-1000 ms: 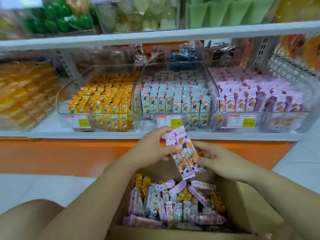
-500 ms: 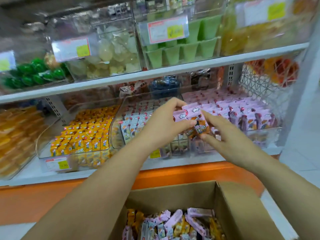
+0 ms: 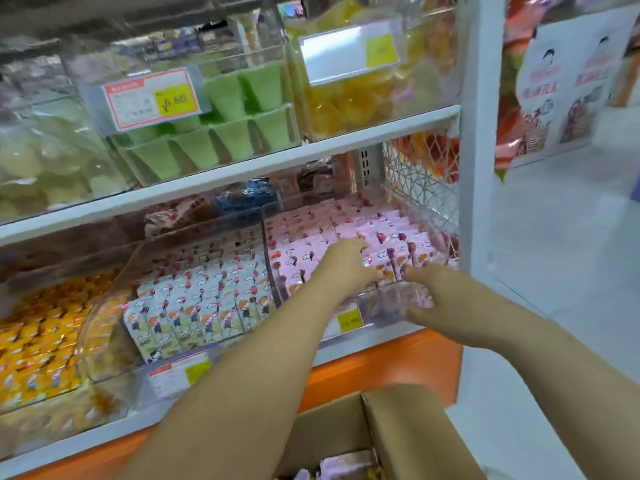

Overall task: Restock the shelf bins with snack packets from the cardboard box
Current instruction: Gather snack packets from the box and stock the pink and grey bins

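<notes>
- We are in front of a shop shelf with clear bins full of snacks.
- Our left hand reaches into the pink bin, the one on the right side of the low shelf.
- Its fingers bend down onto the pink packets at the front of that bin. They touch the packets, but the picture is blurry and we cannot tell if they hold one.
- Our right hand is just in front of the same bin, by its clear front wall. Its fingers are spread and a little bent, and we see nothing in them.
- The two hands are near each other but do not touch.
- A yellow price tag sits on the front of the pink bin, just under our left arm.
- The bin next door, to the left, holds white packets in neat rows.
- Further left are orange packets.
- On the shelf above are green cups and yellow jellies.
- The cardboard box is down low, under our arms, in front of the orange bottom of the shelf.
- We can see a few more pink snack packets inside the box.
- A poster hangs past the white post on the right.
</notes>
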Action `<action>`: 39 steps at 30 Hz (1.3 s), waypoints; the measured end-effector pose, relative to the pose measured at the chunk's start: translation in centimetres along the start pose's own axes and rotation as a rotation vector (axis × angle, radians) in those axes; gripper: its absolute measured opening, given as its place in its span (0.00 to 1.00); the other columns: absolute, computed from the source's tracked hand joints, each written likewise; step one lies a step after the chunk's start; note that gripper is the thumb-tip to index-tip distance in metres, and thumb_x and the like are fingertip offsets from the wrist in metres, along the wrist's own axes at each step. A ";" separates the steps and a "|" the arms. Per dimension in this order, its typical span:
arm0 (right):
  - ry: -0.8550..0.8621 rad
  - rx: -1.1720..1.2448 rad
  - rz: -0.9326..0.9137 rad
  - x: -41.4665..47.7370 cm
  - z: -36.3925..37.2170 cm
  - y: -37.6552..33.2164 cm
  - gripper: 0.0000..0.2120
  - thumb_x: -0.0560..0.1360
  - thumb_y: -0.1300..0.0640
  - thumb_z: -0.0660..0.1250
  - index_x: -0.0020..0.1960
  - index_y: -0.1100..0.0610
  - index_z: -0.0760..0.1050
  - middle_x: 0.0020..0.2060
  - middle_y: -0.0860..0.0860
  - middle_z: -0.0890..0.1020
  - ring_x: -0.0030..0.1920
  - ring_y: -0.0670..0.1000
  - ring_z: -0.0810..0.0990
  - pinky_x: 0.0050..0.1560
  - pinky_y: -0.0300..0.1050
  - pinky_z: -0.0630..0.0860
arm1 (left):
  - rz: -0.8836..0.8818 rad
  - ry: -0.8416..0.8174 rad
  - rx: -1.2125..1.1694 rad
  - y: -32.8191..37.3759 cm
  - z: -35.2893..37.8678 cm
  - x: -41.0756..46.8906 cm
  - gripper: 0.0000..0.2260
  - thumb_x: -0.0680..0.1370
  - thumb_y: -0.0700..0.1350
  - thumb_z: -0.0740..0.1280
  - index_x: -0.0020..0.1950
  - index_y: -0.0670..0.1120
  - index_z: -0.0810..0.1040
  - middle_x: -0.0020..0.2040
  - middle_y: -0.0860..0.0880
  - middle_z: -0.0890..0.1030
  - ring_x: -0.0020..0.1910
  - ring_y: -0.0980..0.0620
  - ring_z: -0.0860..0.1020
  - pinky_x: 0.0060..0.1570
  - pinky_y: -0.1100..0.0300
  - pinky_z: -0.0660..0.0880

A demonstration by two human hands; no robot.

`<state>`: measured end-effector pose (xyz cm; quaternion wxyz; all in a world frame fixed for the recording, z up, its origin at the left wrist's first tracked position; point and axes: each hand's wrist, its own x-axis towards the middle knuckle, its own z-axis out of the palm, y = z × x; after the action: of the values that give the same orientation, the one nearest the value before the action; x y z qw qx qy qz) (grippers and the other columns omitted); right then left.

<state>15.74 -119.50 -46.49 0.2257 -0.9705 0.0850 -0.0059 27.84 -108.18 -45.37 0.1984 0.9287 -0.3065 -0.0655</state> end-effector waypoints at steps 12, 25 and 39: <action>0.179 0.111 -0.042 -0.1 0.3 0.2 0.23 0.76 0.52 0.64 0.70 0.51 0.68 0.68 0.52 0.70 0.66 0.52 0.71 0.63 0.46 0.68 | 0.026 0.170 -0.107 -0.6 2.1 0.0 0.26 0.76 0.44 0.70 0.71 0.50 0.66 0.65 0.47 0.63 0.63 0.47 0.68 0.60 0.58 0.66; -0.154 -0.074 -0.272 -2.1 13.3 -5.0 0.11 0.76 0.51 0.63 0.57 0.50 0.76 0.51 0.49 0.81 0.53 0.53 0.79 0.49 0.47 0.77 | 0.130 0.455 -0.253 -10.9 5.0 -16.2 0.09 0.78 0.37 0.64 0.55 0.47 0.79 0.47 0.60 0.72 0.46 0.67 0.73 0.47 0.77 0.67; -0.889 -0.177 -0.078 -2.3 30.8 -0.9 0.14 0.75 0.50 0.68 0.58 0.51 0.73 0.48 0.46 0.75 0.57 0.52 0.75 0.50 0.41 0.71 | -0.723 -0.160 -0.158 -29.6 17.8 -25.3 0.17 0.78 0.46 0.65 0.66 0.51 0.72 0.60 0.45 0.76 0.61 0.45 0.74 0.60 0.53 0.71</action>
<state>15.15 -104.87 -73.74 0.1562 -0.8968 -0.0567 0.4100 19.23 -77.24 -73.69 0.2090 0.9507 0.0323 -0.2270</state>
